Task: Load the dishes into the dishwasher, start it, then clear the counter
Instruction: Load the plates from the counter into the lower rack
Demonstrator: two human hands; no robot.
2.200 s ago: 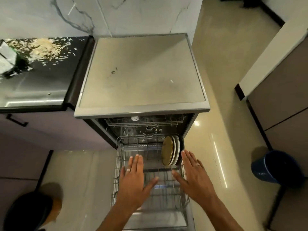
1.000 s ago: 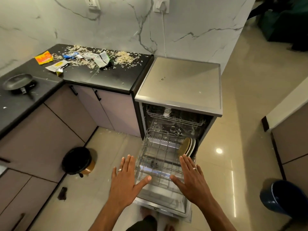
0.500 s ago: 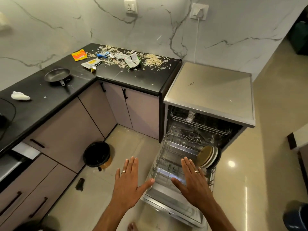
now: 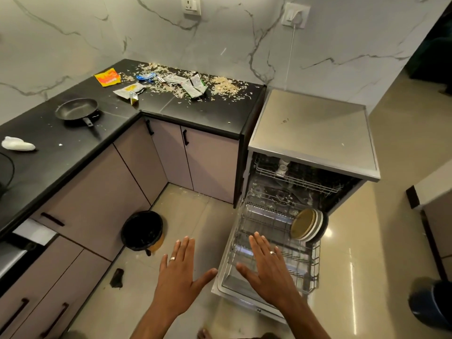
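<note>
The dishwasher (image 4: pixel 315 133) stands open at right with its door down and its lower rack (image 4: pixel 269 231) pulled out. A few plates (image 4: pixel 308 225) stand on edge at the rack's right side. My left hand (image 4: pixel 178 272) hovers flat over the floor, left of the door, fingers spread and empty. My right hand (image 4: pixel 269 267) hovers flat above the front of the rack, also empty. A black frying pan (image 4: pixel 77 111) sits on the black counter (image 4: pixel 195 111) at left. Wrappers (image 4: pixel 193 85) and scattered flakes litter the counter's back corner.
A black bin (image 4: pixel 143 231) stands on the floor by the cabinets. A small dark object (image 4: pixel 117 278) lies on the tiles near it. A white crumpled cloth (image 4: pixel 17 144) rests on the left counter. A blue bucket (image 4: pixel 433 304) stands at the far right.
The view has swung left and pulled back, bringing the L-shaped counter, pan and bin into sight. Both hands stay flat and empty, now further from the rack.
</note>
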